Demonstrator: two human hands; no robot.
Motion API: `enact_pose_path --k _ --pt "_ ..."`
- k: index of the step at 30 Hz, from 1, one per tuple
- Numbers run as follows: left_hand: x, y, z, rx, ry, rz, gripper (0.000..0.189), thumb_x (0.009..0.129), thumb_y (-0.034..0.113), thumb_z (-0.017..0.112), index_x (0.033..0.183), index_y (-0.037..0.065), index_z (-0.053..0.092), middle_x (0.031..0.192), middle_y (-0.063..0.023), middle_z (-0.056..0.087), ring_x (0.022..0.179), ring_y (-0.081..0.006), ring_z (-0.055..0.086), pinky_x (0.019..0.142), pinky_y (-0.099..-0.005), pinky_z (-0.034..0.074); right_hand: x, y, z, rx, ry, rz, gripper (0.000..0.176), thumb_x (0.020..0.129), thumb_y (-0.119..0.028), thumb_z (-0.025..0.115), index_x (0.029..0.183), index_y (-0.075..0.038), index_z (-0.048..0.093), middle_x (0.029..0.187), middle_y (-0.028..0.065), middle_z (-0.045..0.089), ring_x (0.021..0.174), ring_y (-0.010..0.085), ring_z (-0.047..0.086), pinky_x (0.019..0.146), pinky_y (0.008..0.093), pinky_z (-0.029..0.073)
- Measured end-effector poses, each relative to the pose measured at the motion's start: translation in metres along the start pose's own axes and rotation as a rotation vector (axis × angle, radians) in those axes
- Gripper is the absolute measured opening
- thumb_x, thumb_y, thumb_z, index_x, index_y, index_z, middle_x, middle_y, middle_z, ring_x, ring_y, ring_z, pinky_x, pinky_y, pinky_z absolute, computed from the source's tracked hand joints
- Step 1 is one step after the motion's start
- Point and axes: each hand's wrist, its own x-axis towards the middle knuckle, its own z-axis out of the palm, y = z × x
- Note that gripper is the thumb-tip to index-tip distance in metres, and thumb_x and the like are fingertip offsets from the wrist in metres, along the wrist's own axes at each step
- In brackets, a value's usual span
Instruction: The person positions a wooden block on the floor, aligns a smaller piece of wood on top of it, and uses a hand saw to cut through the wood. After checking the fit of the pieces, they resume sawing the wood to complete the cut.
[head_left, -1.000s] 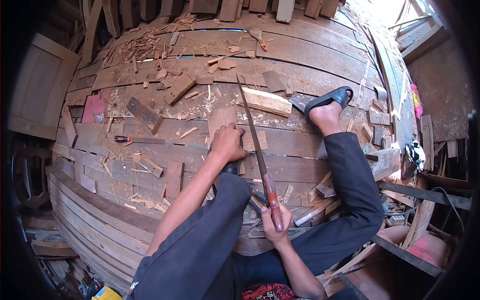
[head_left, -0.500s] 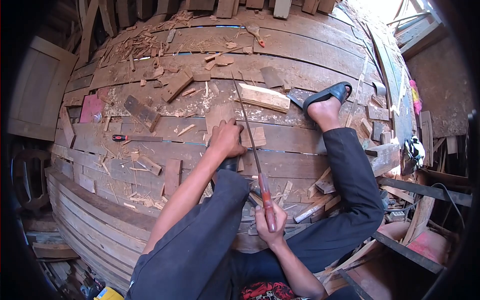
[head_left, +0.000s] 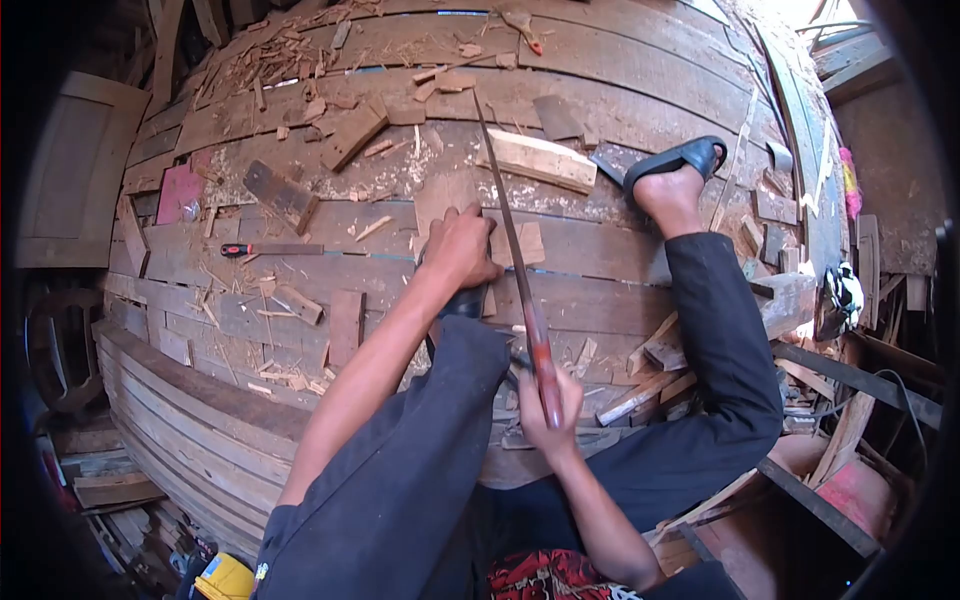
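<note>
Hands apart. Right hand (head_left: 552, 405) is wrapped round the wooden handle of a long tool (head_left: 516, 250), a bit blurred. Blade points forward, away from the body; nearly edge-on, so can't tell what type. Rear grip probably leaves the full blade free and keeps fingers off it.

Left hand (head_left: 462, 250) is ahead and to the left, palm down over a flat board (head_left: 444, 196), fingertips on it. Palm contact hidden; can't tell if it's clamped. Looks like it's bracing the board so it won't slide. Left sandal (head_left: 463, 302) sits just behind that hand, likely adding weight. Blade runs just right of the thumb, over a small wood piece (head_left: 528, 243).

Further out: pale block (head_left: 540, 160) lies ahead of the left hand, to its right. Red-and-black-handled tool (head_left: 275, 249) lies well left on the floor (head_left: 600, 295), reachable. Right sandal (head_left: 680, 163) is planted far right, probably for balance. Brush (head_left: 520, 28) is farthest ahead.
</note>
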Motion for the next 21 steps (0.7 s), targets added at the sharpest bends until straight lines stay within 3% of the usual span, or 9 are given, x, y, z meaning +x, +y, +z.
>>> enact_pose_path --k 3,6,8,13,15,18,19,21 --pt "0.002 0.003 -0.007 0.014 -0.07 -0.03 0.067 0.065 0.034 0.094 0.123 0.004 0.079 0.123 -0.0195 0.069 0.116 -0.0452 0.065 0.101 -0.0525 0.056 0.036 0.004 0.021 0.016 0.025 -0.021 0.011 0.094 -0.004 0.07 0.086 0.0 0.063 0.063 0.0043 0.053 0.063 0.0067 0.053 0.056 0.0327 0.043" --pt "0.002 0.002 -0.005 0.002 -0.051 -0.025 0.066 0.065 0.034 0.094 0.121 0.004 0.079 0.123 -0.0192 0.069 0.115 -0.0453 0.065 0.1 -0.0529 0.056 0.01 -0.004 0.006 0.037 0.006 0.064 0.017 0.095 -0.005 0.068 0.082 0.002 0.059 0.069 0.0014 0.052 0.067 0.0073 0.049 0.059 0.031 0.042" --pt "0.001 0.0 -0.002 -0.005 -0.026 -0.018 0.065 0.064 0.034 0.094 0.12 0.004 0.079 0.122 -0.0192 0.069 0.114 -0.0453 0.066 0.1 -0.0532 0.056 -0.017 -0.001 0.0 0.021 0.045 0.011 0.017 0.095 -0.005 0.068 0.083 0.002 0.06 0.07 0.0017 0.052 0.068 0.0077 0.049 0.059 0.0314 0.042" --pt "0.002 0.0 0.002 0.017 -0.023 -0.018 0.066 0.063 0.035 0.094 0.12 0.005 0.08 0.121 -0.0192 0.07 0.112 -0.0457 0.066 0.099 -0.0533 0.057 0.035 0.011 0.02 -0.008 -0.004 -0.01 0.008 0.093 -0.005 0.068 0.089 0.001 0.065 0.068 0.0115 0.06 0.068 0.0081 0.059 0.059 0.0363 0.048" --pt "0.005 -0.003 0.004 0.027 -0.028 -0.025 0.067 0.063 0.035 0.094 0.121 0.005 0.08 0.121 -0.019 0.07 0.112 -0.0459 0.067 0.1 -0.0532 0.057 0.051 -0.007 0.026 -0.009 0.027 0.024 0.009 0.092 -0.005 0.069 0.088 0.001 0.065 0.067 0.014 0.059 0.063 0.0122 0.06 0.059 0.0371 0.048" --pt "0.003 -0.003 0.0 -0.018 -0.031 -0.023 0.061 0.064 0.034 0.093 0.116 0.004 0.08 0.123 -0.0193 0.07 0.115 -0.0454 0.066 0.098 -0.0558 0.056 0.009 0.006 0.006 0.033 0.038 0.028 0.006 0.091 -0.004 0.07 0.093 0.002 0.069 0.068 0.0142 0.061 0.062 0.0152 0.063 0.06 0.0367 0.051" --pt "0.004 -0.002 0.001 -0.031 -0.038 -0.027 0.059 0.064 0.033 0.093 0.114 0.004 0.081 0.123 -0.0196 0.069 0.116 -0.0449 0.066 0.098 -0.0571 0.056 -0.011 0.012 -0.004 -0.072 0.029 -0.074 0.008 0.09 -0.003 0.07 0.097 0.002 0.071 0.068 0.014 0.061 0.064 0.0142 0.064 0.061 0.0364 0.052" --pt "0.004 0.0 -0.001 -0.02 -0.039 -0.032 0.058 0.065 0.032 0.093 0.115 0.004 0.081 0.124 -0.0187 0.069 0.116 -0.0444 0.066 0.099 -0.0573 0.056 -0.02 0.012 -0.001 -0.031 0.062 -0.059 0.005 0.091 -0.003 0.07 0.092 0.002 0.069 0.068 0.0124 0.06 0.063 0.014 0.062 0.06 0.0357 0.05"
